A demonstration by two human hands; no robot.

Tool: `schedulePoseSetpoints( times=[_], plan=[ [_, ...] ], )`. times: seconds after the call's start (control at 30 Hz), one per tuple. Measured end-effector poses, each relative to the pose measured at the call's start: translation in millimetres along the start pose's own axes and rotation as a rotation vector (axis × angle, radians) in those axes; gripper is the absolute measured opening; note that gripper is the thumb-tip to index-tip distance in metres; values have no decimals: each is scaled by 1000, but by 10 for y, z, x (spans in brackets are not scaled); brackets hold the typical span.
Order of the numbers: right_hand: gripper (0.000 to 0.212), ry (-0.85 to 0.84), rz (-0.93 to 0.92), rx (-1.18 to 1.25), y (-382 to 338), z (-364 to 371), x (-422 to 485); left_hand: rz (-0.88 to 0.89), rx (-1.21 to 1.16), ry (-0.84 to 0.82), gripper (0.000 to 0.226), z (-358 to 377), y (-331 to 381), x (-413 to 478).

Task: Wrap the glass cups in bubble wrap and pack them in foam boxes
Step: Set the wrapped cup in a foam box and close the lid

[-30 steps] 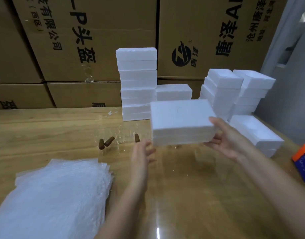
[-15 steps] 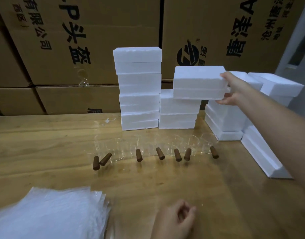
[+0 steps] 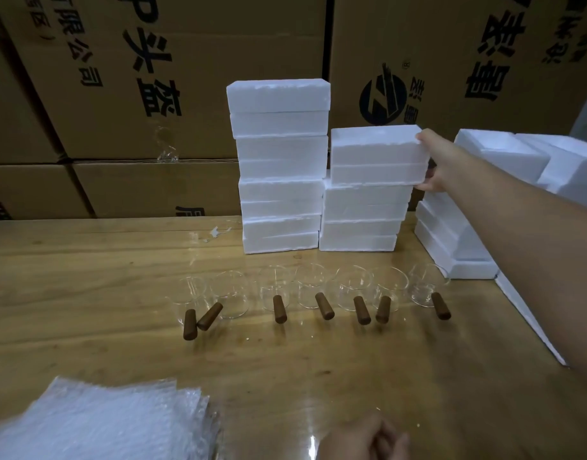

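My right grip is clamped on the right end of the foam box at 1 o'clock — the box sits atop the shorter foam stack. My left grip, at 6 o'clock, is curled together and holds nothing. Glass cups stand in a row mid-tabletop. Bubble wrap lies at 7 o'clock.

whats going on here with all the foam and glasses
A person's right hand grips a closed foam box on top of the shorter stack; the left hand is curled, holding nothing. Seven glass cups stand unwrapped in a row on the table, with bubble wrap sheets front left.
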State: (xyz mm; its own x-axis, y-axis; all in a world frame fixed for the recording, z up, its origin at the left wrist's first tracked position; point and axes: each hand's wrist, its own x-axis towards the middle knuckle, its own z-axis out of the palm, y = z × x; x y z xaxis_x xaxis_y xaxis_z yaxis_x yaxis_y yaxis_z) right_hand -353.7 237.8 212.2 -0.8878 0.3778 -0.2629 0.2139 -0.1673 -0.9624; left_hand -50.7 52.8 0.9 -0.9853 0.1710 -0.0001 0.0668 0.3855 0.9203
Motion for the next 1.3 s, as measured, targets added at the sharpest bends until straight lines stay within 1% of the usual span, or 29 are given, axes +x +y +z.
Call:
schedulePoseSetpoints(
  times=[0.2, 0.3, 0.43, 0.6, 0.8, 0.87, 0.9, 0.93, 0.97, 1.03, 1.07, 1.1, 1.13, 1.2, 1.23, 1.3],
  plan=[
    [21, 0, -28, -72, 47, 90, -17, -33, -34, -1, 26, 7, 16, -15],
    [23, 2, -36, -108, 58, 107, -18, -45, -57, 1, 23, 15, 35, -26],
    [33, 33, -53, -205, 84, 108, -4, -37, -71, 6, 26, 18, 36, -23],
    [44, -4, -57, -281, 107, 94, 20, -18, -56, 15, 29, 17, 26, -19],
    [42, -18, -35, -205, 129, 64, 12, 10, -30, 16, 27, 21, 19, -21],
    [45, -9, -52, -183, 126, 60, 11, 12, -28, 14, 26, 23, 12, -24],
    [50, 10, -100, -202, 126, 64, 19, 15, -27, 13, 24, 23, 9, -24],
    [55, 56, -189, -261, 128, 67, 42, 18, -24, 11, 22, 21, 8, -26],
    [57, 126, -320, -358, 129, 67, 55, 19, -20, 8, 20, 21, 9, -26],
    [51, 222, -661, -572, 121, 54, 60, 13, -19, 2, 18, 22, 3, -23],
    [47, 210, -818, -680, 110, 59, 59, 10, -22, 3, 17, 24, 2, -21],
    [44, 155, -927, -804, 104, 70, 43, 10, -25, 4, 18, 27, 2, -21],
    [43, 78, -986, -933, 101, 92, 42, 13, -22, 4, 19, 30, 0, -22],
    [44, -48, -996, -1160, 110, 135, 49, 24, -7, 8, 25, 37, -17, -22],
    [45, -71, -988, -1230, 120, 148, 58, 29, -1, 11, 26, 40, -25, -24],
    [46, -68, -991, -1286, 140, 158, 69, 37, 2, 19, 27, 46, -36, -20]
  ],
)
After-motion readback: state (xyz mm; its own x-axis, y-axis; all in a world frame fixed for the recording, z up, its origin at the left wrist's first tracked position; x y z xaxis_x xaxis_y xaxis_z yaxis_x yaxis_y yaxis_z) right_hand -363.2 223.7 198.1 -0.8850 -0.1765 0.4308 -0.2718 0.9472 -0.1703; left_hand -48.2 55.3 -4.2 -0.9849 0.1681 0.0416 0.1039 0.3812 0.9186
